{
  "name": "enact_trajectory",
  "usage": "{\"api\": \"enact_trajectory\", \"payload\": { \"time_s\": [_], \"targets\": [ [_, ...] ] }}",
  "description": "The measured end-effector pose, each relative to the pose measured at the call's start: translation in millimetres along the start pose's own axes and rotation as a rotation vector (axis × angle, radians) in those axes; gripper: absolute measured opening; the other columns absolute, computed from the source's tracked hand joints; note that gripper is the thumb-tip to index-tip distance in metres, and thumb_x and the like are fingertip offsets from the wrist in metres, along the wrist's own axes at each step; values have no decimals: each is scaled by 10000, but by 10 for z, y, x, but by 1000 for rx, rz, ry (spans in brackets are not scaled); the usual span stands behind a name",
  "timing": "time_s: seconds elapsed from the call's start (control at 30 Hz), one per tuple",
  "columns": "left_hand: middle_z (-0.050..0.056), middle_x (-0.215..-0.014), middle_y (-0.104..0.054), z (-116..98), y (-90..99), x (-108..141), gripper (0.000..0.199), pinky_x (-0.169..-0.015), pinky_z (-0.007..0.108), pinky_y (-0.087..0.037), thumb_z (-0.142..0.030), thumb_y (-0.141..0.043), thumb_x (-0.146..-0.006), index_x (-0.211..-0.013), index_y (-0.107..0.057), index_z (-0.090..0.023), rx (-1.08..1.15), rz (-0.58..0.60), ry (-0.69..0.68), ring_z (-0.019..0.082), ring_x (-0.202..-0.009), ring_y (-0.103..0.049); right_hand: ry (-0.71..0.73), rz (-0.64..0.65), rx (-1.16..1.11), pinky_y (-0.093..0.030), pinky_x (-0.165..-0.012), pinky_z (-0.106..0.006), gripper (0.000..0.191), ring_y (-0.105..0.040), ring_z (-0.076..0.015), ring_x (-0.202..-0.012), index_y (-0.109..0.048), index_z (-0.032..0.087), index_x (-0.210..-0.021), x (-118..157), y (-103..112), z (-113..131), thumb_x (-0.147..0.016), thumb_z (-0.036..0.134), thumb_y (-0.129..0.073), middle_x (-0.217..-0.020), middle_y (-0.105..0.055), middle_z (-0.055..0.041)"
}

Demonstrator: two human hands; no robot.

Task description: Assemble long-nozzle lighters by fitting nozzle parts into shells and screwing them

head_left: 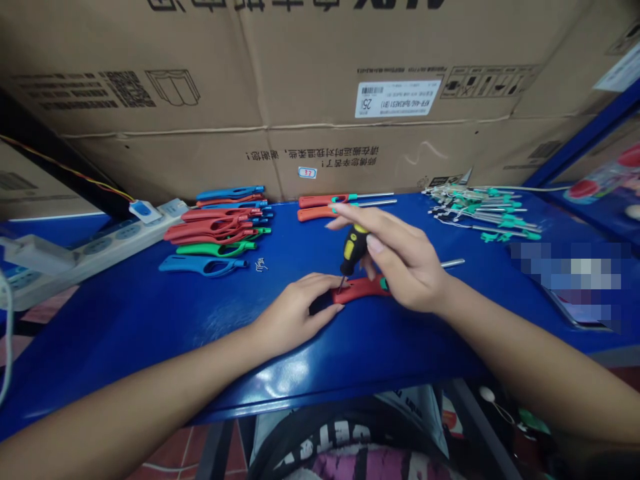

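Observation:
On the blue table lies a red lighter [361, 289] with a green part and a metal tube pointing right. My left hand [303, 307] pinches its left end between thumb and fingers. My right hand [400, 257] grips a black and yellow screwdriver [354, 251] above it, the tip touching the red handle near its left end. Several small screws [261, 265] lie left of my hands. Behind my right hand are a red lighter [320, 201] and an orange lighter [315, 213], both with metal tubes.
Handle shells [210, 231] in red, green, blue and orange are piled at the left, beside a white power strip [110, 243]. Metal tubes with green parts [500, 210] lie back right, near a partly pixelated phone [580, 300]. A cardboard box [310, 100] stands behind the table [200, 327].

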State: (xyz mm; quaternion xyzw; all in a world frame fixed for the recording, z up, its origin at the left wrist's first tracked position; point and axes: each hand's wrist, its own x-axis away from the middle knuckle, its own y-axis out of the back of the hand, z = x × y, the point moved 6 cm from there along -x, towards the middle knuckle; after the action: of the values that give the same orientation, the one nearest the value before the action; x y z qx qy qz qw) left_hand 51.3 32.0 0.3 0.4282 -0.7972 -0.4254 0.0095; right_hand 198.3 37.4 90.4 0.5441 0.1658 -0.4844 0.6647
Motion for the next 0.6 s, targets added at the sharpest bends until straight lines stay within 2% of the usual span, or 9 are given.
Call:
{"api": "enact_trajectory", "payload": {
  "time_s": [0.07,0.2,0.27,0.33,0.4,0.5,0.57,0.6],
  "targets": [
    [86,-1218,-704,-2,-3,-4,306,-1014,389,-522,-178,-639,-930,-1235,-620,-181,9,10,5,215,-1148,-649,-60,47,-50,-581,-741,-287,416,-679,-134,-813,-492,196,-1445,-2,-25,-33,-1045,228,-386,-1172,-707,-82],
    [94,-1221,-704,-7,8,-5,292,-1012,409,-524,-198,-643,-931,-1221,-622,-177,8,-6,0,228,-1154,-648,95,-93,132,-566,-748,-278,296,-672,-156,-797,-660,205,-1219,0,66,33,-937,294,-646,-964,-734,-48],
    [92,-1211,-709,-10,12,-4,295,-1004,413,-528,-208,-645,-931,-1224,-623,-181,7,-13,-4,229,-1139,-654,85,-54,136,-569,-812,-301,332,-681,-178,-914,-611,203,-1296,-4,48,13,-978,282,-563,-1088,-724,-77],
    [91,-1206,-711,-10,10,-4,308,-992,412,-535,-203,-645,-929,-1236,-621,-186,10,-10,-1,229,-1123,-661,-17,51,48,-572,-864,-331,431,-668,-189,-1025,-471,209,-1451,-9,-9,-58,-1025,254,-421,-1299,-651,-112],
    [92,-1216,-707,-8,8,-5,320,-993,411,-534,-193,-644,-927,-1246,-617,-189,12,-2,5,228,-1125,-661,-96,99,-27,-585,-836,-339,460,-670,-189,-1005,-419,216,-1488,-6,-38,-111,-1031,267,-405,-1342,-622,-120],
    [92,-1226,-704,-7,9,-4,311,-1008,417,-527,-195,-644,-928,-1238,-617,-191,7,-2,0,232,-1149,-653,-59,-11,37,-591,-755,-329,377,-673,-182,-847,-603,224,-1301,-11,32,-104,-950,360,-615,-1130,-707,-81],
    [92,-1218,-707,-9,12,-3,298,-1009,416,-527,-204,-643,-931,-1228,-621,-190,3,-9,-7,233,-1150,-653,10,-67,111,-588,-786,-343,366,-674,-195,-871,-644,214,-1241,-12,66,-62,-914,375,-671,-1087,-719,-79],
    [92,-1215,-709,-8,12,-4,296,-1008,415,-527,-206,-640,-934,-1229,-622,-189,2,-8,-7,232,-1146,-654,24,-67,114,-585,-814,-351,366,-675,-201,-917,-630,205,-1276,-13,65,-48,-944,361,-627,-1130,-711,-91]
  ]
}}
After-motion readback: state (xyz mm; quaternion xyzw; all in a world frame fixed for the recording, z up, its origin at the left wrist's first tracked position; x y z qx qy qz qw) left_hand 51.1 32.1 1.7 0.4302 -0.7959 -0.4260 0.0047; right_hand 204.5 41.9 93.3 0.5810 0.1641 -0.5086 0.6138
